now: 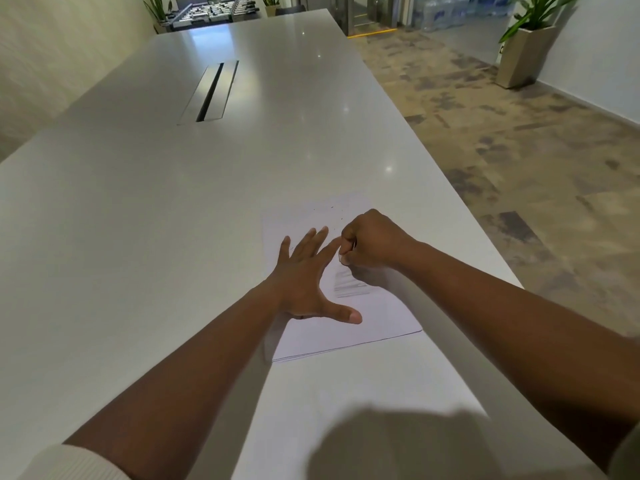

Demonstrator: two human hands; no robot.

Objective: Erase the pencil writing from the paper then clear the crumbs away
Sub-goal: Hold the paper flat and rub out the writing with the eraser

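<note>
1. Cream ribbed sleeve cuff (74, 460) shows at the near left corner, nearer the viewer than the paper (377, 317), with a bare forearm running up from it toward the sheet
2. The paper, white, lies flat on the pale grey table (138, 237) close to the table's right edge; a few more sheet edges show beneath its near side
3. The left hand (304, 275) lies palm down on the paper's left part — fingers straight and spread, thumb stretched out to the right, pressing the sheet flat
4. A patch of grey pencil writing (349, 284) sits on the paper between the left thumb and the right hand, just nearer than the right fist
5. The right hand (370, 242) is clenched over the paper's middle, its fingers curled round a small object at the fingertips, pressed to the sheet; it is too hidden to tell what it is
6. Small dark crumbs (334, 216) are scattered on the paper's far part, beyond both hands
7. Farther along the table from the paper, a long metal cable slot (209, 93) is set into the top
8. Beyond the paper to the right — a potted plant (526, 46) stands on the patterned carpet by the wall
</note>
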